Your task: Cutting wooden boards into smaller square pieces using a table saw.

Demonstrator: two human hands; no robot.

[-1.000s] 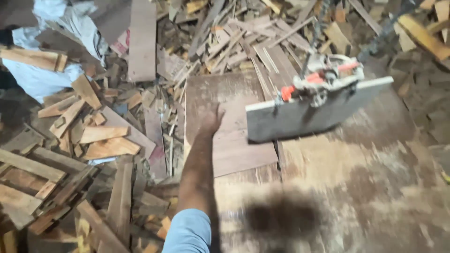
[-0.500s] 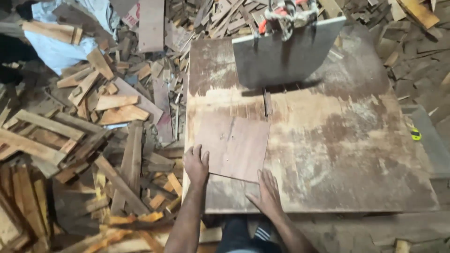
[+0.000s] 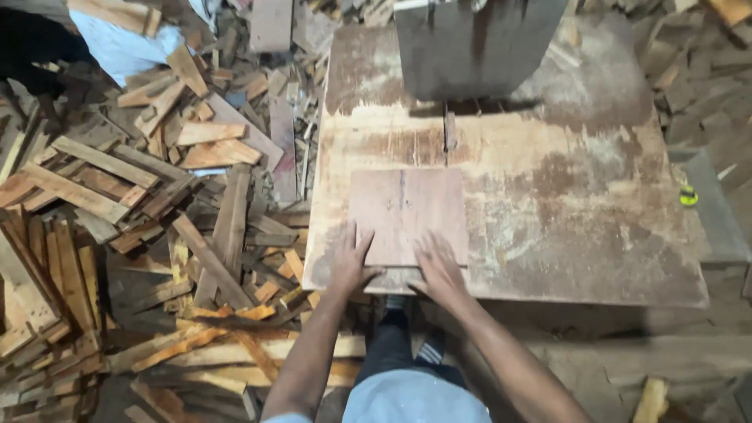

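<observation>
A flat reddish-brown wooden board [image 3: 407, 207] lies on the worn saw table [image 3: 564, 204], just in front of the blade slot [image 3: 449, 133]. My left hand [image 3: 350, 258] rests flat on the board's near left corner, fingers spread. At the near right edge, my right hand [image 3: 439, 266] presses down on the board, also flat. A grey metal saw housing [image 3: 470, 47] stands at the far side of the table, above the slot. A thin pencil line runs along the board towards the slot.
Heaps of wood offcuts and planks [image 3: 157, 204] cover the floor to the left and behind the table. A pale blue sack [image 3: 129, 51] lies at the far left. More scrap wood [image 3: 689, 70] sits at the far right. A small yellow object [image 3: 688, 194] lies right of the table.
The view has tilted down and closer. Both hands now lie flat on the board's near edge, and the board sits straighter, lined up with the blade slot.
</observation>
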